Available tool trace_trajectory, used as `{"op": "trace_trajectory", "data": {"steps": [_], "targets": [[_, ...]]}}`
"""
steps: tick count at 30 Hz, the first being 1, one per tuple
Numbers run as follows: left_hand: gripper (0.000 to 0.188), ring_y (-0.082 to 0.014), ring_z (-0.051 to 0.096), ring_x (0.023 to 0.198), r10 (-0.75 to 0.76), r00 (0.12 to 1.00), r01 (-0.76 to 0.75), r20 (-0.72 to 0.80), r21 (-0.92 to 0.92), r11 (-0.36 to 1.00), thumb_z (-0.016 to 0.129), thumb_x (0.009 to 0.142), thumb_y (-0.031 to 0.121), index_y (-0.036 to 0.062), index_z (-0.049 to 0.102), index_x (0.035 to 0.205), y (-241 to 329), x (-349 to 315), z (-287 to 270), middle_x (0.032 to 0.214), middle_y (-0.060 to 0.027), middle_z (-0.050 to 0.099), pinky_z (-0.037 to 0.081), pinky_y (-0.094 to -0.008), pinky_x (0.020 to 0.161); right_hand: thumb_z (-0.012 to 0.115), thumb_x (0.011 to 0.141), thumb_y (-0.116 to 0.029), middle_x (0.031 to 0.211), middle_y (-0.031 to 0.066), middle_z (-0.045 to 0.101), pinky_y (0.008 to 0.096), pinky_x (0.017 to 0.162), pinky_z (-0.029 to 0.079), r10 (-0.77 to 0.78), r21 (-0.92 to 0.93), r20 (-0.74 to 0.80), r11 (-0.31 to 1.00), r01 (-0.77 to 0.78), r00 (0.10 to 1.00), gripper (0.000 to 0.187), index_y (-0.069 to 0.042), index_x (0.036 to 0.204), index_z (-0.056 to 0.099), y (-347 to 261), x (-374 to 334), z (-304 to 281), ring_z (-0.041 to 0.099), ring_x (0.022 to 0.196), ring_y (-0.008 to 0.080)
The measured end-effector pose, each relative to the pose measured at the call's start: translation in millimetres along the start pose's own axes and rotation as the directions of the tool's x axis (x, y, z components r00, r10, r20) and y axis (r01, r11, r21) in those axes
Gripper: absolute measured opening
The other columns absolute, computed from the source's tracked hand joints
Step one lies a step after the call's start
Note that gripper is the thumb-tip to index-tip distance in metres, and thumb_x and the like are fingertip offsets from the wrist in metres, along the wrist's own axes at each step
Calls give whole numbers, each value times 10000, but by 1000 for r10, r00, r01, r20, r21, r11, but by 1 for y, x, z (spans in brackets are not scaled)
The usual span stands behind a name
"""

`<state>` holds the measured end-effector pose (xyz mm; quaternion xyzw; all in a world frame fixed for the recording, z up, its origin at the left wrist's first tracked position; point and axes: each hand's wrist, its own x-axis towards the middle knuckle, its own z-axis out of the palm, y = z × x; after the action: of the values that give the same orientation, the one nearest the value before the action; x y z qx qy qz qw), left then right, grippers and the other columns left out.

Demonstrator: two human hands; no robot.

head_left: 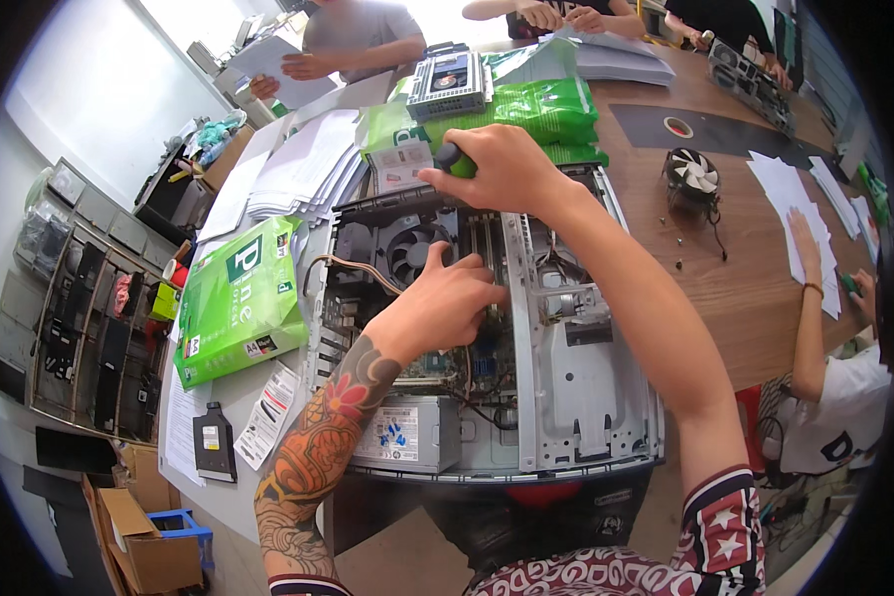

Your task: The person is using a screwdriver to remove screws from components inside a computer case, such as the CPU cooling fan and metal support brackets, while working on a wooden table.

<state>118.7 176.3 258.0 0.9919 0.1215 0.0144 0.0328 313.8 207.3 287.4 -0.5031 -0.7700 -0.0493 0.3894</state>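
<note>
An opened desktop computer case (pixel 524 397) lies flat in front of me, its inside facing up. My right hand (pixel 512 171) is closed round a screwdriver (pixel 455 161) with a green and dark handle, above the far edge of the case; its tip is hidden. My left hand (pixel 439 306) reaches over the motherboard (pixel 432 366), fingers apart and bent, just in front of the black cooling fan (pixel 414 253). I see nothing held in it, though its underside is hidden. Small blue pieces (pixel 393 434) lie on the silver power supply (pixel 407 449) at the near left.
Green paper packages (pixel 243 303) lie left and beyond the case, one under a metal drive unit (pixel 449 84). Paper stacks (pixel 308 164) stand far left. On the right are a cooler fan (pixel 693 177), loose screws and a tape roll (pixel 677 127). Other people work around the table.
</note>
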Motion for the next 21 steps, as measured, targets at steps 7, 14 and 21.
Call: {"op": "trace_trajectory", "data": {"steps": [7,14,21], "targets": [[185,-237,566,1094,10,999,-10,40,-3,1000,663,737,60,83,683,919,0,1,0,966,-38,617,336,-636,1029,715,867,-476,663,170,654,420,633,527,-53,-19,-111,999,51,992,461,-26,784,656,4,1,3,658,639,367],[128,-253,613,1022,-18,995,17,-96,-13,1000,707,784,165,78,676,872,3,0,2,917,-53,624,356,-599,1018,667,879,-519,707,197,672,459,675,538,-14,-12,-29,1000,13,999,524,5,858,667,1,1,0,678,691,377],[164,-260,629,954,-43,998,45,-45,49,998,719,806,230,81,676,861,7,5,-3,864,-54,626,363,-593,1008,675,875,-505,710,200,672,459,672,535,-16,-9,-33,1000,15,999,515,9,847,660,1,0,-2,677,686,379]]}}
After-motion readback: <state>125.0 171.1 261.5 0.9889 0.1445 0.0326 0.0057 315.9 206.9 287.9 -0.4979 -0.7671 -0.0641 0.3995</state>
